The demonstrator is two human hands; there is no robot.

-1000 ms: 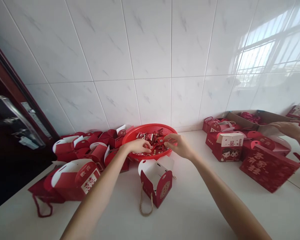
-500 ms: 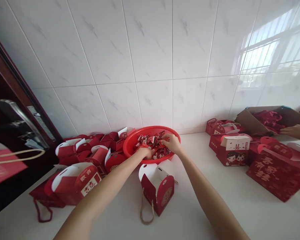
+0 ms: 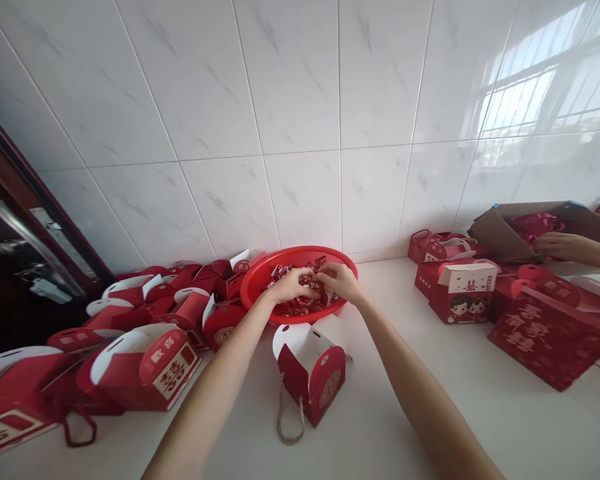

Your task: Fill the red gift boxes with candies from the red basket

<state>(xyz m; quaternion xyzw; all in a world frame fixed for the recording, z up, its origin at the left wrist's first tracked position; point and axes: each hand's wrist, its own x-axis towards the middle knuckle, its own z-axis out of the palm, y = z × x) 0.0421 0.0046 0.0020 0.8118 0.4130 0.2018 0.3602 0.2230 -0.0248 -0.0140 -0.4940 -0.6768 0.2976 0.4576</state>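
Observation:
Red-wrapped candies [image 3: 300, 308] lie heaped in a red plastic basket [image 3: 256, 275] against the tiled wall. My left hand [image 3: 295, 285] is over the heap, its fingers curled around wrapped candies. Close beside it, my right hand [image 3: 341, 281] has thumb and fingers pinched together at a red wrapper, largely hidden by the fingers. In front of the basket stands an open red gift box [image 3: 326, 381] with white inner flaps and a twine handle [image 3: 291, 440]; how much is inside cannot be seen.
Several open red gift boxes [image 3: 147, 370] crowd the left side by the door. More boxes [image 3: 470, 300] stand at the right, near a brown carton [image 3: 497, 230] holding dark red shiny material. Another person's hand [image 3: 555, 247] reaches into that carton.
My left hand has risen from the candies and come together with my right hand. At the left, a hanging red box now sits on the surface. The other person's hand reaches farther over the carton.

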